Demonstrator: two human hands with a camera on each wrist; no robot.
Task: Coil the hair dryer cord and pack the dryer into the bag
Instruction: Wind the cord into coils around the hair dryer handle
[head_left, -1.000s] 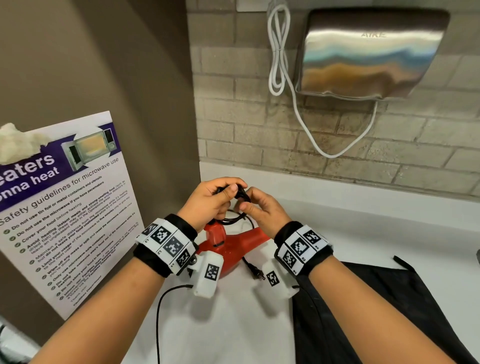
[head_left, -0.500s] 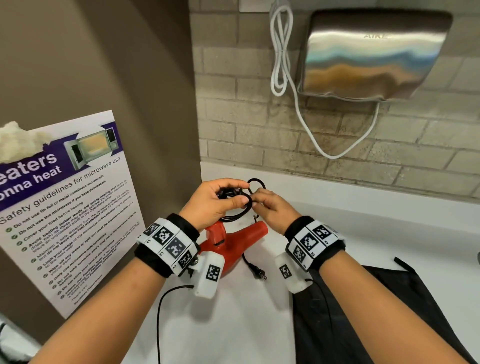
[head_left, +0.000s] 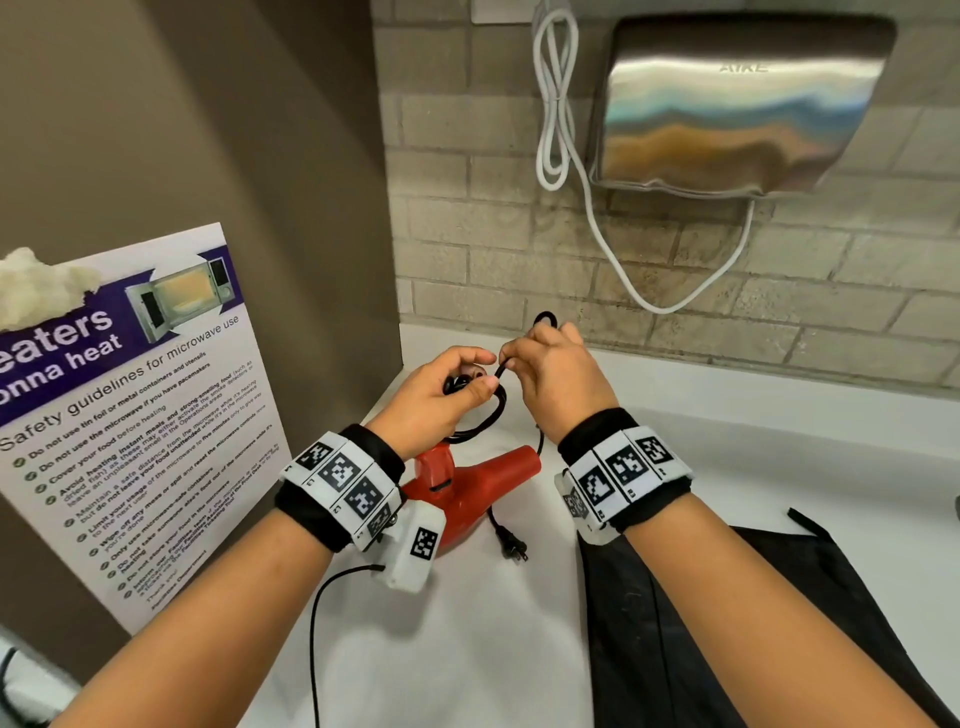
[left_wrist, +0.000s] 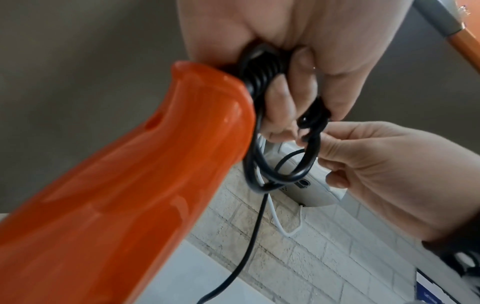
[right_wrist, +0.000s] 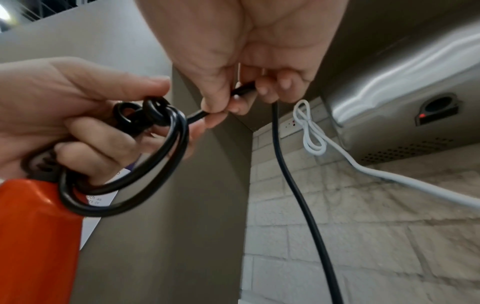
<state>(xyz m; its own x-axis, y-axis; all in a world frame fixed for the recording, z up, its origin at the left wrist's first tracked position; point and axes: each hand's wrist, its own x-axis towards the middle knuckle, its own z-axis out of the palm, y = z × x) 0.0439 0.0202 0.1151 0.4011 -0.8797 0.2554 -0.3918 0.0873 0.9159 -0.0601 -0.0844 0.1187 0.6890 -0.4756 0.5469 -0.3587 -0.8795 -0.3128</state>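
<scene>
From the head view, we see our left hand (head_left: 431, 400) curled around a bundle of black cord (head_left: 485, 410) loops, held just above the red hair dryer (head_left: 467, 483), which sits on the white counter (head_left: 467, 649) under our left wrist. Our right hand (head_left: 558, 379) sits just beside the left, pinching a stretch of the same cord between thumb and fingers — a small loop pokes up above the knuckles. The plug (head_left: 511, 543) lies on the counter just beside the dryer's nozzle. The black bag (head_left: 727, 623) lies flat on the counter to the right, under our right forearm. On the brick wall hangs a steel hand dryer (head_left: 737, 104) with a white cable (head_left: 558, 104), and a microwave safety poster (head_left: 130, 405) leans at the left.

From the left wrist, we see the dryer (left_wrist: 116, 195) close up, its handle end touching the left hand (left_wrist: 298, 51); the fingers (left_wrist: 280, 107) close on several gathered cord (left_wrist: 259, 82) loops. The right hand (left_wrist: 389, 174) meets them from the right, fingertips on the strand.

From the right wrist, we see the right hand (right_wrist: 246, 51) pinching the cord (right_wrist: 293, 185), which falls away below — while the left hand (right_wrist: 78, 107) grips the coiled loops above the dryer's (right_wrist: 33, 236) handle.
</scene>
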